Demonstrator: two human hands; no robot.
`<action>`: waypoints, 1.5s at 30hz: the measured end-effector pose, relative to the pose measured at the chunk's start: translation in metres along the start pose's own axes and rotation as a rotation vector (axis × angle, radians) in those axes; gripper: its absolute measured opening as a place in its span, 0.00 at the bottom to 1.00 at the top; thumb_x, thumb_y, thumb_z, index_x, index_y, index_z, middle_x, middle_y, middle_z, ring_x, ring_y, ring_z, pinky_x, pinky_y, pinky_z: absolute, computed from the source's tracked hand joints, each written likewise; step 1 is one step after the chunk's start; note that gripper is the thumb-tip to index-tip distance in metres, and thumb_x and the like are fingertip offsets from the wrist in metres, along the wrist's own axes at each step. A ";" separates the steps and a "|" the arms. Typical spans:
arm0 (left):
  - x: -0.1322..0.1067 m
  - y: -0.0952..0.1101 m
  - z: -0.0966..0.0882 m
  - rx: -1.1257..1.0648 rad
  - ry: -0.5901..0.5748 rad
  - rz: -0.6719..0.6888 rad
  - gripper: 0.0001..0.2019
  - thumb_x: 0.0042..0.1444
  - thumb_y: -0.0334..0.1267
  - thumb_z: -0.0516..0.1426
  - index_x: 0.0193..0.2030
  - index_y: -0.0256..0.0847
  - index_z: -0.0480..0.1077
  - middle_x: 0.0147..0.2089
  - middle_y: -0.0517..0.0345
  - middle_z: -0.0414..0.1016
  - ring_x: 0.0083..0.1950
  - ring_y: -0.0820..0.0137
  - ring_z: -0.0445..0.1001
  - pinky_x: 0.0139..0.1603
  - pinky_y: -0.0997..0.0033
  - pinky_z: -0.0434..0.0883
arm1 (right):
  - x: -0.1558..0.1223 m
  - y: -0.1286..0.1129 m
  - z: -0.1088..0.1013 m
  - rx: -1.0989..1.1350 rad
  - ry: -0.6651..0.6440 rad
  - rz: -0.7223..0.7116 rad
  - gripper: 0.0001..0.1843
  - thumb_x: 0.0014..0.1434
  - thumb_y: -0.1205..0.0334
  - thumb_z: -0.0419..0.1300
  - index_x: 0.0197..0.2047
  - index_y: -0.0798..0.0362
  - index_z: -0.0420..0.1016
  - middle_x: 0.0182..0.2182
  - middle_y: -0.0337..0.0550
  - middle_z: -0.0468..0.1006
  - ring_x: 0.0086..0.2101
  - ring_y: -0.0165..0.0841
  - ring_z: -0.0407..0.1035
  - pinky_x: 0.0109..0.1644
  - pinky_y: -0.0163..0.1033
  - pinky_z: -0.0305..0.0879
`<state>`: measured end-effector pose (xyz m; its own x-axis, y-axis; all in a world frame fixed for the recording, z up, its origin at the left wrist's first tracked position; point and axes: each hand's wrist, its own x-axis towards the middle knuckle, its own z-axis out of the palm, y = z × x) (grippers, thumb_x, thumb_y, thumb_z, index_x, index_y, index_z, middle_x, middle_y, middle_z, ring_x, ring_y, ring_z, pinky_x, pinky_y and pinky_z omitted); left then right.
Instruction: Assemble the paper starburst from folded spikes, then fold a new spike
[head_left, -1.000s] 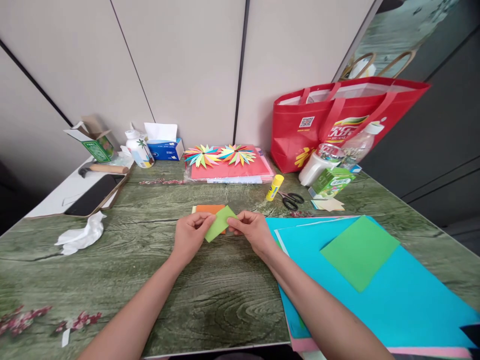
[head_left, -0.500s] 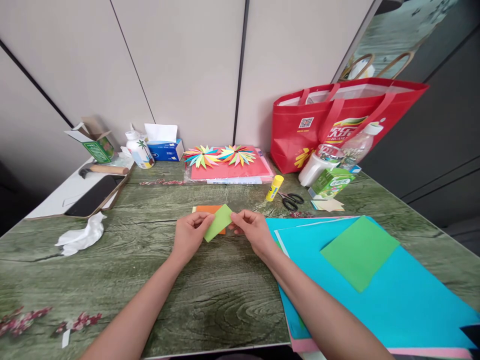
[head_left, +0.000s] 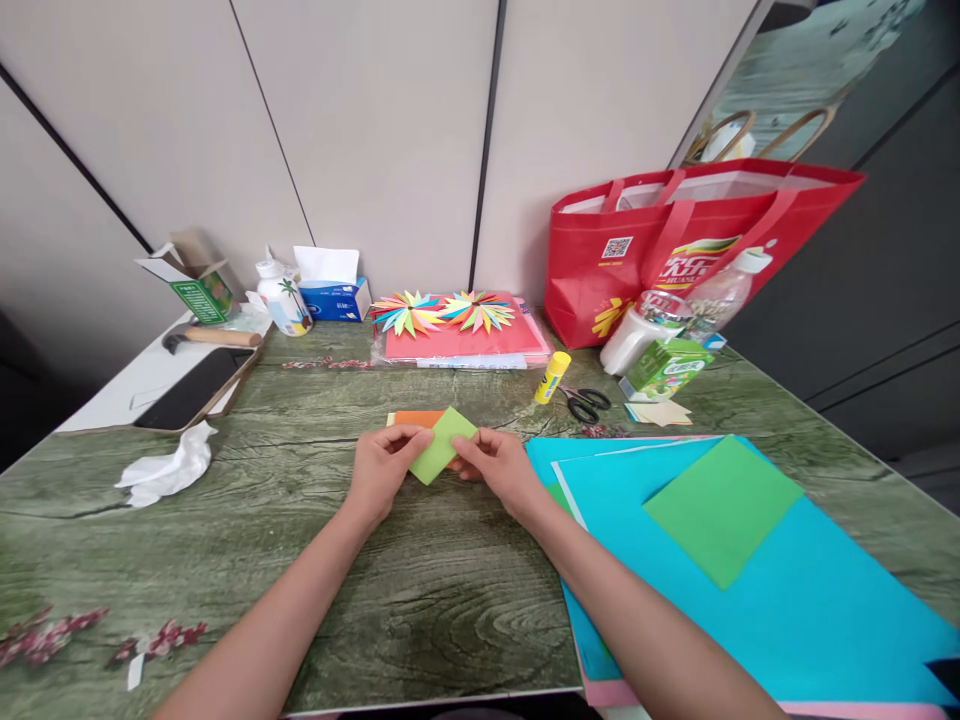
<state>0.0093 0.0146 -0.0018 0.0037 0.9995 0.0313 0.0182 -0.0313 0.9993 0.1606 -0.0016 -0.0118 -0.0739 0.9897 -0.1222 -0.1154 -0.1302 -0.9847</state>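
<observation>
A small light-green paper square (head_left: 442, 447) is held up cornerwise over the table between both hands. My left hand (head_left: 381, 467) pinches its left side, thumb on top. On the opposite side, my right hand (head_left: 501, 466) grips the paper between thumb and fingers. Orange paper (head_left: 417, 418) lies on the table just behind, partly covered by the green piece and the fingers; a pale yellow edge shows at its left. To the right, a larger green sheet (head_left: 724, 510) rests on big blue sheets (head_left: 817, 620).
A yellow glue stick (head_left: 552, 378) and black scissors (head_left: 586, 404) lie beyond my right hand. Folded paper stars (head_left: 409, 314) sit on a red paper pack (head_left: 457, 345) by the wall. Crumpled tissue (head_left: 169, 466), a phone (head_left: 196, 388) and a hammer (head_left: 217, 337) are left; a red bag (head_left: 600, 270) stands right.
The green paper has turned to show more of its square face, and my right thumb now lies over its right side. The whole view has shifted slightly.
</observation>
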 end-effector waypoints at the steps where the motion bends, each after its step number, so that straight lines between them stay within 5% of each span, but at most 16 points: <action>1: 0.000 0.000 0.001 -0.022 0.000 -0.017 0.09 0.39 0.41 0.63 0.25 0.36 0.75 0.24 0.57 0.75 0.24 0.73 0.68 0.25 0.76 0.65 | 0.000 0.001 0.000 -0.025 0.016 -0.024 0.18 0.45 0.48 0.61 0.21 0.54 0.65 0.19 0.38 0.73 0.21 0.27 0.67 0.26 0.33 0.64; 7: 0.000 -0.002 0.002 -0.082 -0.008 -0.070 0.11 0.38 0.41 0.64 0.25 0.35 0.75 0.24 0.57 0.74 0.24 0.74 0.67 0.24 0.77 0.64 | 0.001 0.004 0.002 -0.145 0.065 -0.081 0.19 0.47 0.46 0.58 0.20 0.52 0.62 0.18 0.39 0.72 0.20 0.29 0.66 0.24 0.34 0.64; 16: -0.001 -0.001 0.002 -0.054 0.004 -0.012 0.10 0.39 0.41 0.63 0.24 0.36 0.74 0.23 0.58 0.74 0.22 0.75 0.66 0.20 0.78 0.63 | -0.001 0.002 0.002 -0.172 -0.089 -0.057 0.20 0.48 0.45 0.58 0.25 0.56 0.69 0.20 0.40 0.73 0.22 0.29 0.68 0.27 0.34 0.66; 22: -0.004 -0.001 0.006 -0.100 0.010 -0.022 0.09 0.39 0.41 0.64 0.24 0.36 0.74 0.23 0.59 0.73 0.22 0.76 0.66 0.22 0.78 0.64 | -0.001 0.006 0.002 -0.333 -0.023 -0.159 0.17 0.50 0.50 0.57 0.20 0.54 0.67 0.18 0.39 0.72 0.21 0.29 0.66 0.26 0.34 0.63; 30: -0.003 -0.001 0.004 -0.114 0.043 -0.005 0.09 0.39 0.40 0.63 0.24 0.36 0.73 0.22 0.61 0.73 0.21 0.76 0.65 0.21 0.78 0.63 | -0.004 0.001 0.006 -0.175 -0.172 -0.017 0.22 0.50 0.43 0.54 0.24 0.57 0.69 0.19 0.40 0.73 0.20 0.26 0.67 0.23 0.31 0.64; 39: -0.004 0.001 0.006 -0.130 0.044 -0.015 0.07 0.38 0.38 0.64 0.23 0.37 0.73 0.23 0.61 0.73 0.22 0.76 0.66 0.22 0.78 0.62 | -0.009 0.002 0.009 -0.241 -0.160 -0.092 0.13 0.49 0.53 0.58 0.23 0.54 0.69 0.18 0.37 0.73 0.20 0.28 0.67 0.25 0.33 0.63; 45: -0.003 0.001 0.006 -0.156 0.056 -0.006 0.07 0.38 0.38 0.64 0.24 0.37 0.74 0.23 0.61 0.74 0.24 0.75 0.67 0.25 0.77 0.65 | -0.010 0.002 0.010 -0.206 -0.237 -0.006 0.13 0.50 0.54 0.57 0.26 0.56 0.70 0.20 0.38 0.72 0.20 0.27 0.66 0.25 0.32 0.62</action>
<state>0.0151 0.0112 -0.0010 -0.0522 0.9984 0.0219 -0.1376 -0.0289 0.9901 0.1510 -0.0122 -0.0115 -0.3051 0.9461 -0.1084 0.0851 -0.0863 -0.9926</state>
